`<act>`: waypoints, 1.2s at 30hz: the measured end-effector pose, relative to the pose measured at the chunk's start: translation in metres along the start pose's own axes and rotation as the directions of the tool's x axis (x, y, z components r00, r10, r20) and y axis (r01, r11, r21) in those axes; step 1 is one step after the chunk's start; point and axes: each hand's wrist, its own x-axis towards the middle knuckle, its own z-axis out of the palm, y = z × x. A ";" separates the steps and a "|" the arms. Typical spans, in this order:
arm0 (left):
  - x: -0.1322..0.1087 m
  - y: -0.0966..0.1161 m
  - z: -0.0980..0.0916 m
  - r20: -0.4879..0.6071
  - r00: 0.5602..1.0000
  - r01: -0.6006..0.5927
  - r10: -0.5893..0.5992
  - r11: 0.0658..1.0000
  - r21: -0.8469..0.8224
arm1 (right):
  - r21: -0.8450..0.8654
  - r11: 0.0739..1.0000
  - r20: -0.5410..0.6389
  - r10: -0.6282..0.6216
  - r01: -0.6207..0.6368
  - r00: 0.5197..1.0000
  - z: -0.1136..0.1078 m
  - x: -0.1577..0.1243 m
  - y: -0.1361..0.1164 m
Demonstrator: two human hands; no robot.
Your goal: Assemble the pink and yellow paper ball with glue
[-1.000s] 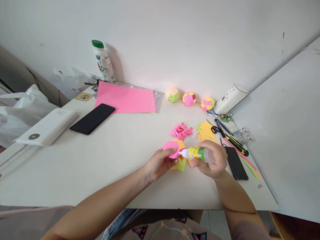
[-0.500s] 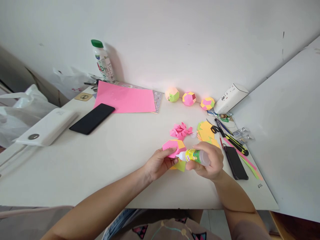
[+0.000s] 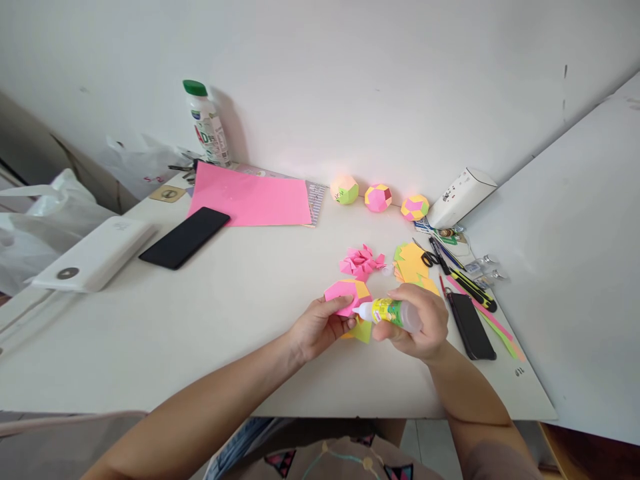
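Observation:
My left hand (image 3: pixel 320 327) pinches a pink and orange folded paper piece (image 3: pixel 345 290), thumb on top and fingers beneath. A glue bottle (image 3: pixel 387 311) with a yellow and green label lies sideways in my right hand (image 3: pixel 423 320), fingers wrapped round it. Its white nozzle points left and meets the paper's right lower edge; whether glue is coming out cannot be made out. Below the held piece, yellow-green and orange paper (image 3: pixel 363 331) shows in part. A heap of pink paper bits (image 3: pixel 361 261) lies just beyond, beside a stack of orange and green paper shapes (image 3: pixel 414 260).
Three paper balls (image 3: pixel 379 198) line the wall. Rightward lie scissors (image 3: pixel 429 257), a utility knife (image 3: pixel 473 290), a black phone (image 3: pixel 471 325) and a white box (image 3: pixel 463 198). Leftward are a pink sheet (image 3: pixel 250 197), a black phone-like slab (image 3: pixel 185 238), a bottle (image 3: pixel 206 127) and a white device (image 3: pixel 95 253).

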 end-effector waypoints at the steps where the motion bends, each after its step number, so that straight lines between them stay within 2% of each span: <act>1: 0.000 0.000 0.000 -0.004 1.000 0.002 -0.002 1.000 0.003 | -0.002 1.000 0.002 0.002 -0.002 1.000 0.000 0.000 0.000; 21: 0.002 0.000 -0.003 -0.020 1.000 0.007 -0.008 0.998 -0.070 | -0.010 0.999 -0.115 0.030 -0.031 0.993 -0.003 -0.004 0.008; 27: 0.001 0.002 0.000 -0.032 0.999 -0.006 0.005 1.000 -0.023 | -0.019 0.997 -0.013 -0.076 0.076 0.997 -0.001 -0.001 0.005; 30: 0.000 0.003 0.001 -0.030 1.000 -0.002 0.001 1.000 -0.029 | -0.022 0.991 -0.062 -0.131 0.130 0.989 -0.002 0.001 0.005; 36: 0.000 0.002 -0.001 -0.025 0.999 -0.023 0.023 0.999 -0.026 | -0.047 0.995 -0.034 -0.087 0.086 0.996 -0.001 0.000 0.004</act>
